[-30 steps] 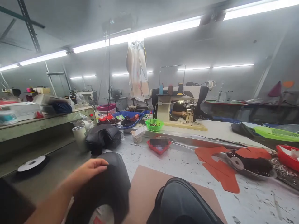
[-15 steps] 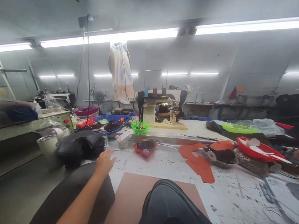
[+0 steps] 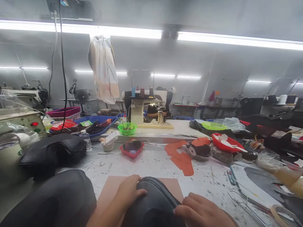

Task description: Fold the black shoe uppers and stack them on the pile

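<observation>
A stack of curved black pieces (image 3: 151, 201) stands at the bottom centre, over a pinkish-brown board (image 3: 106, 190). My left hand (image 3: 129, 192) grips its upper left edge, with the thumb on the near face. On its right side my right hand (image 3: 201, 209) has its fingers curled round the edge. Another large black piece (image 3: 56, 198) lies at the lower left, and a folded black stack (image 3: 54, 151) is behind it. The lower parts of the held stack are cut off by the frame.
Orange-red cut pieces (image 3: 181, 156) lie right of centre beside a red tray (image 3: 227, 144). A small red basket (image 3: 132, 154), a green bowl (image 3: 127, 130) and a sewing machine (image 3: 137, 113) stand ahead. A clear bottle (image 3: 85, 140) is at the left.
My left hand has moved right and down from beside the left black stack onto the centre one. My right hand has come into view on it. The view has turned right.
</observation>
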`<state>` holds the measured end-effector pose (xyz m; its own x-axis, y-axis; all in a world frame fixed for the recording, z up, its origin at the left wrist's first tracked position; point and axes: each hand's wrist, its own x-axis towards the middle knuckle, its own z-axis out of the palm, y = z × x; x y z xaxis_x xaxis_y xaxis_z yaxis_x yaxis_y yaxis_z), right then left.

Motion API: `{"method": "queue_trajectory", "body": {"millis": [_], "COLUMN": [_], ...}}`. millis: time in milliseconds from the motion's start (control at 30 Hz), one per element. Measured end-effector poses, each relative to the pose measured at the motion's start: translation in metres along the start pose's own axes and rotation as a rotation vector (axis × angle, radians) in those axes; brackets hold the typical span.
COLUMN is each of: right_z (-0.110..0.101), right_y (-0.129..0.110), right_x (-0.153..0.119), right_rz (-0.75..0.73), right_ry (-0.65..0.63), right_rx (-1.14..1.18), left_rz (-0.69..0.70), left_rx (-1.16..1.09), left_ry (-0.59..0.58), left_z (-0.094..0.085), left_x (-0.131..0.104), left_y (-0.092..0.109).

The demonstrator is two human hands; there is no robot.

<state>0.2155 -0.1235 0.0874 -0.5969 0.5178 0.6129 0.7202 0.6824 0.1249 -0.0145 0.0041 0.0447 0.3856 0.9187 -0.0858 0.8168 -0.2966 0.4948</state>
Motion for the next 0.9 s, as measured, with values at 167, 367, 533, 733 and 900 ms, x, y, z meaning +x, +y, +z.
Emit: {"method": "queue_trajectory", "body": {"millis": [167,367,533,733,900], "right_z": [0.015,0.019,0.013,0.007,0.016], "right_y": [-0.005,-0.008,-0.011,-0.016,-0.032], "right_x": [0.033,0.029,0.041,0.044,0.036], "right_rz": [0.030,0.029,0.023,0.112,0.073], "right_ry": [0.179,0.172,0.189,0.218,0.325], "right_rx": [0.061,0.118,0.179,0.130,0.012], "left_rz": [-0.130,-0.154,0.249,0.510,0.259], "left_rx": [0.067,0.115,-0.254,-0.236,-0.651], "left_ry": [0.009,0.062,0.024,-0.054,-0.098], "left_z": [-0.002,-0.012,-0.011,0.001,-0.001], "left_x": [-0.012,-0.030,-0.058,-0.076,-0.079], "left_y": [-0.002,-0.001,0.048,0.071,0.065]}}
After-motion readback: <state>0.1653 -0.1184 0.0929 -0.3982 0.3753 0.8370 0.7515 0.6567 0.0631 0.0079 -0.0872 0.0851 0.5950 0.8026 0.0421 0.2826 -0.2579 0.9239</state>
